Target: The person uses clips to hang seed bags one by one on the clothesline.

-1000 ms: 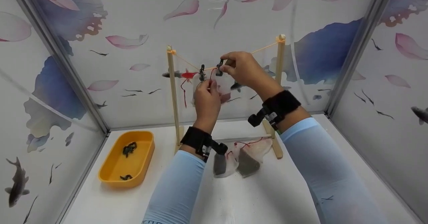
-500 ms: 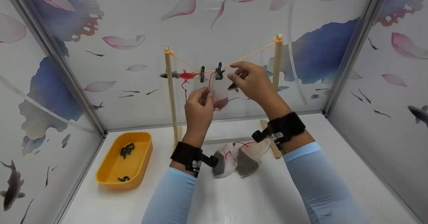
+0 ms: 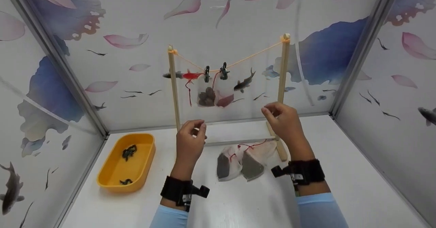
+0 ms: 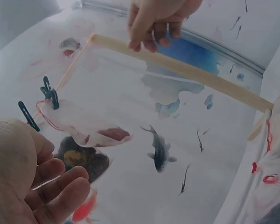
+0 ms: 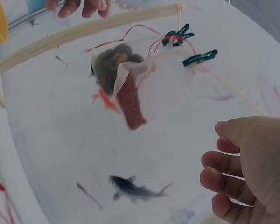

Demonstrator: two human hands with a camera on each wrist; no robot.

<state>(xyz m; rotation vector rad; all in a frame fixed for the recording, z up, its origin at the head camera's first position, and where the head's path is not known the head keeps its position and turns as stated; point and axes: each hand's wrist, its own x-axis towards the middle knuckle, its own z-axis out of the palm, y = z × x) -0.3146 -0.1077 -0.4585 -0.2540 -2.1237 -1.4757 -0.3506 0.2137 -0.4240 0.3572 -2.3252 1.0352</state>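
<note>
While clips (image 3: 207, 74) (image 3: 223, 72) hold bags (image 3: 206, 98) (image 3: 224, 101), hands (image 3: 190, 141) (image 3: 286, 120) apart, fingers (image 5: 224, 182) bent

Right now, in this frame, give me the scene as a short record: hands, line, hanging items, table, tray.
Left hand: holding nothing
Right hand: holding nothing
Line: orange cord, sagging between two wooden posts
Hanging: bag of brown lumps, bag with reddish contents; two dark clips on cord
White table: two bags with dark contents, red strings
Yellow tray: small dark items, probably clips
</note>
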